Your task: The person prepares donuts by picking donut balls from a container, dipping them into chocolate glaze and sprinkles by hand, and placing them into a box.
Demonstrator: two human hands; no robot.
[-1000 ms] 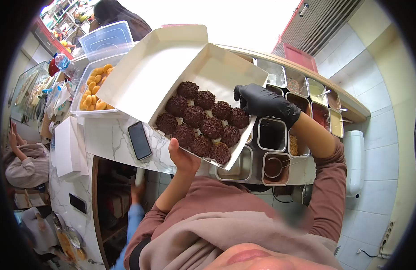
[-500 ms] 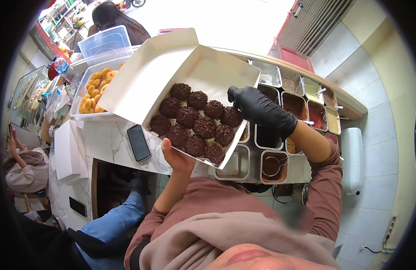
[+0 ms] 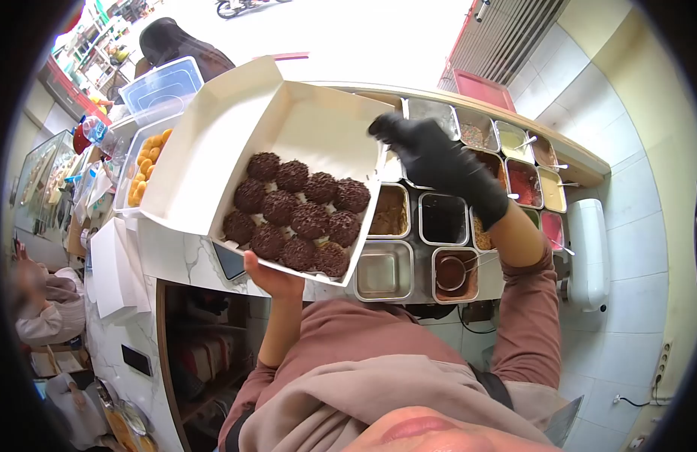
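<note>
My left hand (image 3: 276, 278) supports an open white cardboard box (image 3: 330, 124) from its near edge, thumb up along the wall and the other fingers hidden beneath. Rows of round balls coated in dark chocolate shavings (image 3: 308, 220) fill the box's lower part, and the bare bottom shows above them. My right hand (image 3: 443, 154), in a black glove, hangs at the box's right rim, above the metal topping trays. Its fingers are bunched together and slightly blurred; what they hold, if anything, is hidden. Small dark crumbs dot the box's right wall beside it.
Metal trays of toppings and sauces (image 3: 522, 182) line the counter at right, one with a strainer (image 3: 450, 273). A plastic tub of small golden doughnuts (image 3: 147, 167) stands left of the box. Phones (image 3: 136, 359) lie on the marble counter. Other people (image 3: 51, 305) are at the left.
The box, held by my left hand, has shifted left in view and now covers most of the nearer phone. My right hand has lifted away from the chocolate balls toward the box's upper right rim.
</note>
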